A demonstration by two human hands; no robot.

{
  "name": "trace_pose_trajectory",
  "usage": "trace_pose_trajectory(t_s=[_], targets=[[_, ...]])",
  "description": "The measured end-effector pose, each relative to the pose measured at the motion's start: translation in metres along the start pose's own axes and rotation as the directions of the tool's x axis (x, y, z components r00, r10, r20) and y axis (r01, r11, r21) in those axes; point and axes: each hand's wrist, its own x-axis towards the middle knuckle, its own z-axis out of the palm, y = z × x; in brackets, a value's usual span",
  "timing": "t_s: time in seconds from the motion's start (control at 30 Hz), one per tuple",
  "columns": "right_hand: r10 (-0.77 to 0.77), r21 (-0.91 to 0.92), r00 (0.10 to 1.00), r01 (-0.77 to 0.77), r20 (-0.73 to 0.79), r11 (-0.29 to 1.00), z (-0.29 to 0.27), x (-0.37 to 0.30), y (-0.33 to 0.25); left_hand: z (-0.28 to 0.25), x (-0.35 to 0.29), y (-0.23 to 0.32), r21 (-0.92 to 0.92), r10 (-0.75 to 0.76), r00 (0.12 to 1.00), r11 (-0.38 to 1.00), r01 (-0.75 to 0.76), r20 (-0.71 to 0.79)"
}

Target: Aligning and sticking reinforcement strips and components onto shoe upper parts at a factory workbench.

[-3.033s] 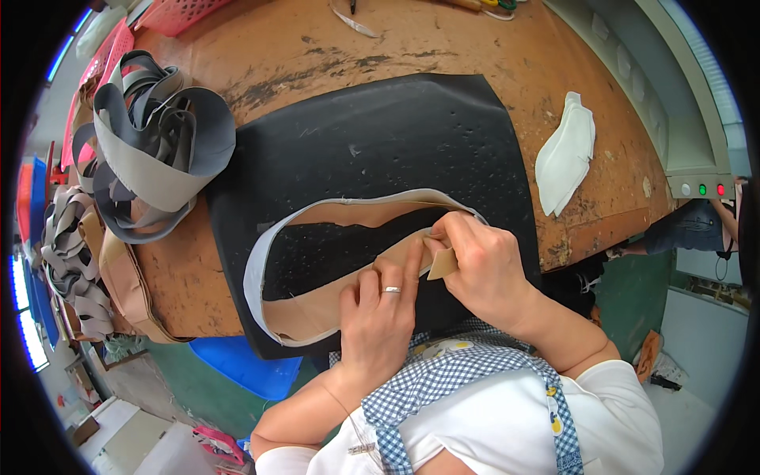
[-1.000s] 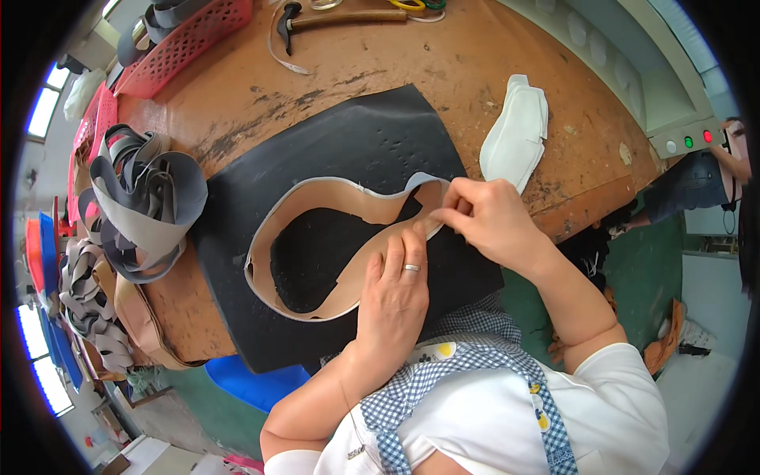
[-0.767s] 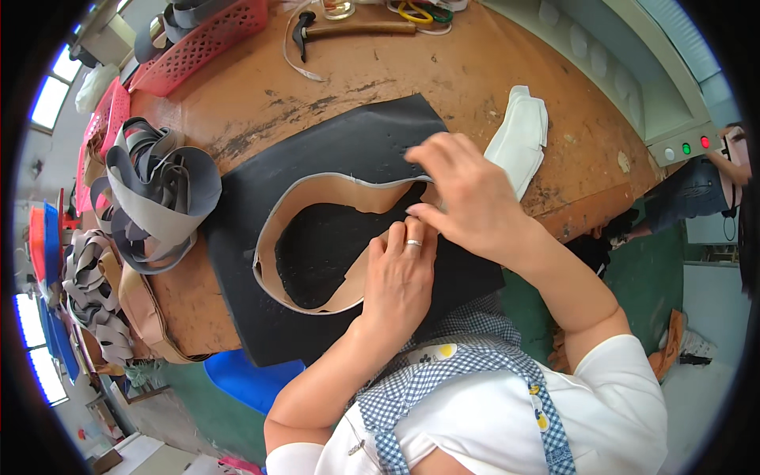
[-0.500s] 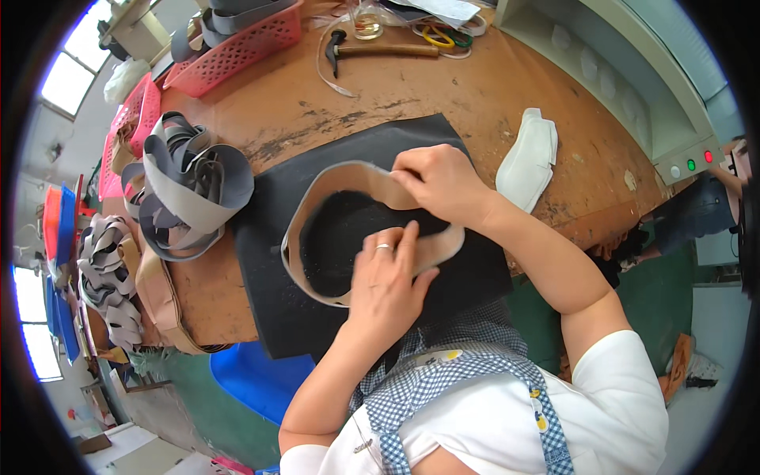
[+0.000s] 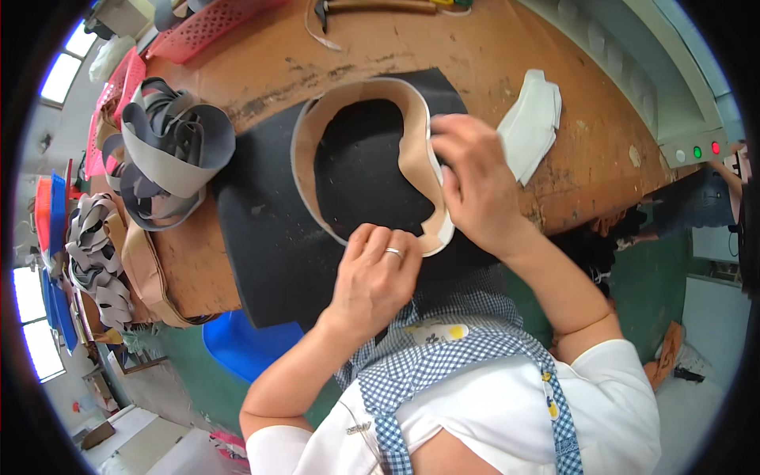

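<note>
A tan, flexible band [image 5: 307,162] with a pale outer side stands on edge in a loop on a black mat [image 5: 265,229]. Its right side bends inward. At the near edge of the loop, my left hand [image 5: 376,273] pinches the band; a ring is on one finger. My right hand [image 5: 481,186] is against the outer right side. Its fingers are bent and slightly blurred, the thumb stands apart from them, and the band does not show between them.
A grey strip coil [image 5: 174,150] lies left of the mat, with folded tan strips [image 5: 144,265] nearer me. White shaped pieces [image 5: 532,125] lie to the right. Pink baskets [image 5: 206,33] and a hammer [image 5: 380,6] are at the back. A grey machine housing [image 5: 633,103] with buttons borders the right.
The band has turned and shifted, its inward bend now on the right. My right hand has moved from the far edge to its outer right side. My left hand now pinches the near edge.
</note>
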Motion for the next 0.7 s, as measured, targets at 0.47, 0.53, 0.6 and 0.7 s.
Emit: trace_pose_trajectory(t_s=[0.47, 0.53, 0.6, 0.7], targets=[[-0.481, 0.128, 0.712, 0.49, 0.512, 0.862, -0.017, -0.043, -0.025, -0.005, -0.045, 0.009, -0.017, 0.102, 0.994, 0.995, -0.102, 0.039], [-0.492, 0.126, 0.712, 0.503, 0.5, 0.855, -0.017, -0.048, -0.022, -0.003, -0.045, 0.01, -0.02, 0.105, 0.994, 0.994, -0.105, 0.022], [-0.513, 0.134, 0.706, 0.52, 0.488, 0.844, -0.017, -0.05, -0.021, -0.001, -0.047, 0.007, -0.006, 0.13, 0.991, 0.992, -0.13, 0.009], [-0.567, 0.114, 0.673, 0.592, 0.475, 0.798, -0.014, -0.047, -0.024, -0.003, -0.047, 0.003, -0.03, 0.122, 0.992, 0.992, -0.123, -0.02]])
